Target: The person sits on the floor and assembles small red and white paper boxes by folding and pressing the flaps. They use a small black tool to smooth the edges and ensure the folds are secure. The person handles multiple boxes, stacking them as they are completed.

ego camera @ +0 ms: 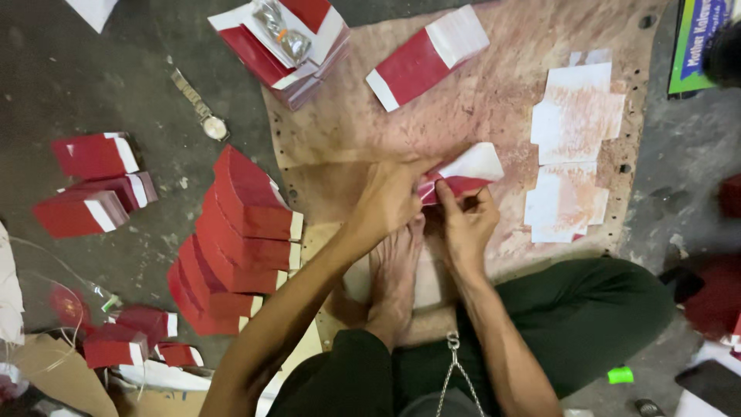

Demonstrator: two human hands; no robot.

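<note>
I sit cross-legged on the floor over a stained brown board (494, 108). My left hand (390, 197) and my right hand (465, 224) both grip a red and white paper piece (467, 171), partly folded, just above my bare foot (394, 270). The fingers of both hands pinch its lower left edge. A flat red and white blank (426, 55) lies further up the board. To the left stands a leaning row of folded red boxes (235, 239).
A stack of red and white blanks with a small plastic packet on top (282, 42) sits at the top. White stained paper pieces (575, 143) lie at right. A wristwatch (202, 108) and more red boxes (96, 181) lie on the dark floor at left.
</note>
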